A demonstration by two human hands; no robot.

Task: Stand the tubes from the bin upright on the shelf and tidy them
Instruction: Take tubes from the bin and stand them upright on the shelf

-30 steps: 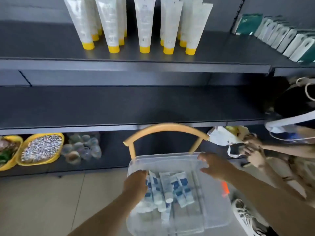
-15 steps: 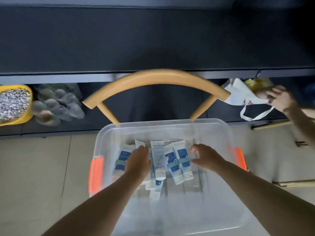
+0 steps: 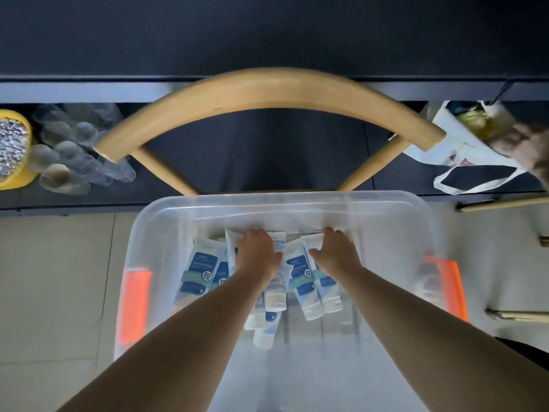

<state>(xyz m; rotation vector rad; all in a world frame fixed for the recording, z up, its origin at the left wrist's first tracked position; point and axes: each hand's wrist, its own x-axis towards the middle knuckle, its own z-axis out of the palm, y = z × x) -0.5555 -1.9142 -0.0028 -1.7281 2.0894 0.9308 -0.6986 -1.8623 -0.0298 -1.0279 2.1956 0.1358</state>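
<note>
A clear plastic bin with orange side latches sits on a chair below me. Several white tubes with blue labels lie flat in its far half, caps toward me. My left hand reaches in over the middle tubes, with its fingers curled down over their far ends. My right hand does the same on the right-hand tubes, thumb stretched across one. The dark shelf runs across the top, bare in this view.
The chair's curved wooden backrest arches between bin and shelf. On the lowest shelf are a yellow bowl and clear cups with shells. At right, another person's hand holds a white tote bag.
My view tilted down, losing the upper shelf with yellow-capped tubes. My right hand moved from the bin's rim down onto the tubes; the left stayed on them, shifting toward their far ends.
</note>
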